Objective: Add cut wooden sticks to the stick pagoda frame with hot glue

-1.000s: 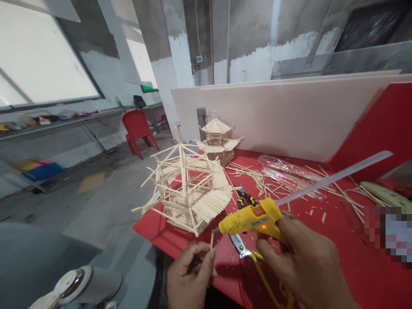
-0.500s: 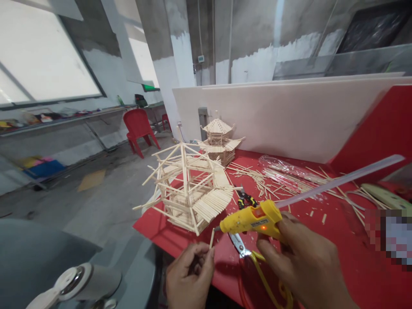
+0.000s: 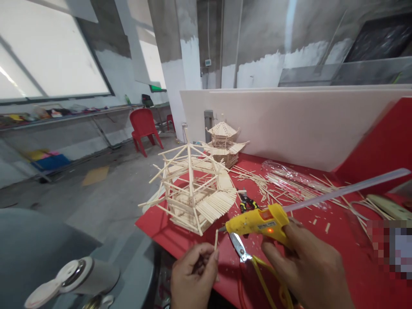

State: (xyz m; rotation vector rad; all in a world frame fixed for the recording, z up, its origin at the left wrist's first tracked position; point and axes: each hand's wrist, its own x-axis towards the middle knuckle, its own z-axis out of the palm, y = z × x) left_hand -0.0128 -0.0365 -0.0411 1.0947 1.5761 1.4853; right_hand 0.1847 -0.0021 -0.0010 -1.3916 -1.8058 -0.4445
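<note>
Between thumb and fingers, my left hand (image 3: 195,274) pinches a short wooden stick (image 3: 216,240) held upright. My right hand (image 3: 315,262) is wrapped round a yellow hot glue gun (image 3: 257,223) with its orange light lit. A long clear glue stick (image 3: 350,187) juts from the gun's rear. The gun's nozzle points left, close to the top of the wooden stick. Just beyond my left hand stands a pavilion model of wooden sticks (image 3: 189,193), its lower roof partly covered with slats. Scissors (image 3: 244,255) with yellow and red handles lie below the gun.
Behind stands a smaller pagoda model (image 3: 223,143). Loose sticks (image 3: 257,182), a plastic bag of sticks (image 3: 289,178) and black-yellow pliers (image 3: 247,202) lie on the red table (image 3: 154,231). A power strip (image 3: 389,206) is at right. At lower left is a white bottle (image 3: 86,277).
The view has shifted slightly, so the models appear further right. The glue gun's nozzle has drawn a little away from the stick's tip. Both hands keep their holds.
</note>
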